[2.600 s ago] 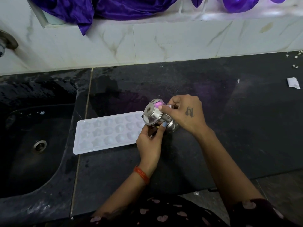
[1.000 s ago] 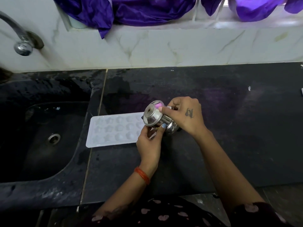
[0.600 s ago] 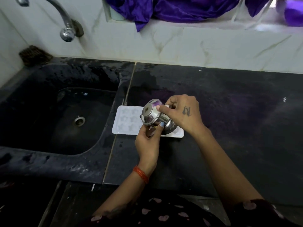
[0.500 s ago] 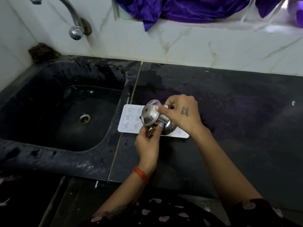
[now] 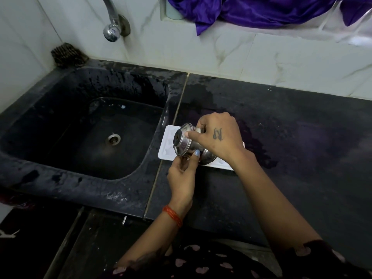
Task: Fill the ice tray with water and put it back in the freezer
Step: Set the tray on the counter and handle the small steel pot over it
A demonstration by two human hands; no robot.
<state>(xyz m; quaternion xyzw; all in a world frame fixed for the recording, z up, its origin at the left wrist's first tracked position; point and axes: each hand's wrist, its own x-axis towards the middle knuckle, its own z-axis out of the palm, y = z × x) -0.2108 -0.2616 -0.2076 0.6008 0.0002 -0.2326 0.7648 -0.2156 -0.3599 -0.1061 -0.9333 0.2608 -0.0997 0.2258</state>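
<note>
- The right hand [image 5: 218, 137] and the left hand [image 5: 182, 174] both grip a small shiny steel pot [image 5: 186, 142], tilted.
- Under it lies a white plastic ice tray [image 5: 168, 143] on the black stone counter [image 5: 291, 137], right of the black sink [image 5: 60, 184].

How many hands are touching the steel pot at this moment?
2. The right hand grips the steel pot from above and from the right; the left hand holds it from below, over the ice tray.

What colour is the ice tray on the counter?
White. The ice tray shows best in the head view, partly hidden under the steel pot.
</note>
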